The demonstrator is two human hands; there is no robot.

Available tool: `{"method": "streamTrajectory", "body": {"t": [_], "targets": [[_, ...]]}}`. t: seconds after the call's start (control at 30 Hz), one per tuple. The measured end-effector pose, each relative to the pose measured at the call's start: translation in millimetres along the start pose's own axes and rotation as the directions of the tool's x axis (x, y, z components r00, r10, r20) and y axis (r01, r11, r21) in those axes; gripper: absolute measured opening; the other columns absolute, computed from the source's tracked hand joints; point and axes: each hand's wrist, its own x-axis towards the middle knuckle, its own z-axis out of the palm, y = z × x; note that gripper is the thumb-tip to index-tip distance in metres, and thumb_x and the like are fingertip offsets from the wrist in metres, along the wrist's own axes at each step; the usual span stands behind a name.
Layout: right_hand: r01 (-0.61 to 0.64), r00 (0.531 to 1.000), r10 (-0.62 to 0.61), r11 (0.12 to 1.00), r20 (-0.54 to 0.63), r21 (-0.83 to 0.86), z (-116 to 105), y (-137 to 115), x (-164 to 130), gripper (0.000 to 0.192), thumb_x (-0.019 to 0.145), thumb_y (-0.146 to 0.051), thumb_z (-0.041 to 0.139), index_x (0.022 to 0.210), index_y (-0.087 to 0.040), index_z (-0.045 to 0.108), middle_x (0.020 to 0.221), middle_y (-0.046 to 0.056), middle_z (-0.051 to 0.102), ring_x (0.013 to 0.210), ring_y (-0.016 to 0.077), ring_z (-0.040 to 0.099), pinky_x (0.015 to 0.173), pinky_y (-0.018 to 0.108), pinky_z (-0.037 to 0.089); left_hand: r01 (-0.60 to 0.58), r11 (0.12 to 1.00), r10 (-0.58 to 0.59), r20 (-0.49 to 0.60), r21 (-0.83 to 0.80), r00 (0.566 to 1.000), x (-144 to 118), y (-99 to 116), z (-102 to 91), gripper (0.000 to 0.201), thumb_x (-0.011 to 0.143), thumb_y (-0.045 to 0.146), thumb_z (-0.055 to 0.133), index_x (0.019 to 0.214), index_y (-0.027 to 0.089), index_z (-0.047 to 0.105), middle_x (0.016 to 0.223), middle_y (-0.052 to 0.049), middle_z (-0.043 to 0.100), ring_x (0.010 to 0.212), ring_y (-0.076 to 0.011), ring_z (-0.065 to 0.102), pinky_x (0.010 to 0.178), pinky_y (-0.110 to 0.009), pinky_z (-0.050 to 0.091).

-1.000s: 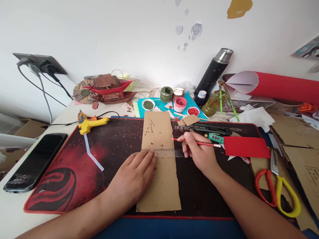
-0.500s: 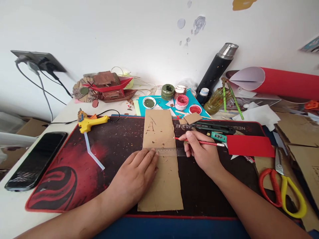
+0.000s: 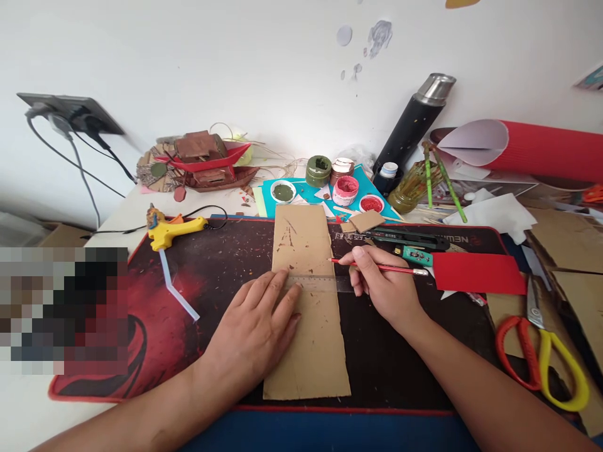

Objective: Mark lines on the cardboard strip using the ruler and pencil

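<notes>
A single head-worn camera looks forward and steeply down from just above and behind the person's own forearms, close enough that the left hand (image 3: 257, 326) and right hand (image 3: 384, 285) fill the lower middle. Beyond the hands the view faces a white wall (image 3: 188, 63). Either side of them the wide lens takes in the whole desk mat (image 3: 198, 282).

Left hand (image 3: 257, 329) slid slightly up the cardboard strip (image 3: 306, 307), fingers (image 3: 282, 285) now overlapping the ruler (image 3: 320, 284)
</notes>
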Motion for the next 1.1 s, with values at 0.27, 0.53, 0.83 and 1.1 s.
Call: {"method": "streamTrajectory", "body": {"t": [0.27,0.53,0.83,1.1], "targets": [[0.020,0.999,-0.020,1.000,-0.045,-0.008,-1.2,-5.4,0.6,0.054,0.104,-0.069,0.068,0.088,-0.019,0.082,0.058,-0.002,0.064,0.043,0.0112,0.056,0.043,0.025,0.040,0.001,1.000,-0.001,0.011,-0.014,1.000,-0.1,-2.0,0.6,0.036,0.110,0.029,0.054,0.137,0.012,0.071,0.147,-0.023,0.071,0.128,-0.0394,0.069,0.102,-0.054,0.059],[0.013,0.998,-0.008,0.998,-0.070,0.060,4.5,-12.2,-2.8,0.051,0.105,-0.066,0.069,0.086,-0.020,0.083,0.057,-0.002,0.064,0.043,0.0103,0.058,0.043,0.023,0.042,-0.004,1.000,0.004,0.001,-0.028,1.000,2.1,-3.7,-2.1,0.034,0.109,0.027,0.054,0.135,0.013,0.072,0.146,-0.022,0.072,0.126,-0.0367,0.069,0.101,-0.050,0.058],[-0.094,0.995,0.091,0.984,0.026,0.151,21.5,-16.2,-2.0,0.052,0.103,-0.067,0.071,0.086,-0.019,0.082,0.056,-0.002,0.064,0.041,0.0092,0.056,0.041,0.021,0.038,-0.019,0.999,0.018,-0.042,-0.032,0.999,3.5,-3.9,-3.0,0.035,0.112,0.026,0.048,0.132,0.013,0.073,0.136,-0.019,0.076,0.120,-0.0347,0.071,0.098,-0.048,0.059],[-0.119,0.976,0.100,0.989,0.194,0.091,40.2,-23.3,1.7,0.049,0.107,-0.062,0.068,0.092,-0.018,0.084,0.063,-0.001,0.067,0.047,0.0098,0.060,0.045,0.022,0.042,-0.014,0.999,0.011,-0.057,-0.046,0.998,4.2,-4.0,-2.2,0.035,0.113,0.026,0.046,0.130,0.012,0.073,0.131,-0.018,0.078,0.120,-0.0338,0.072,0.096,-0.046,0.060]]}}
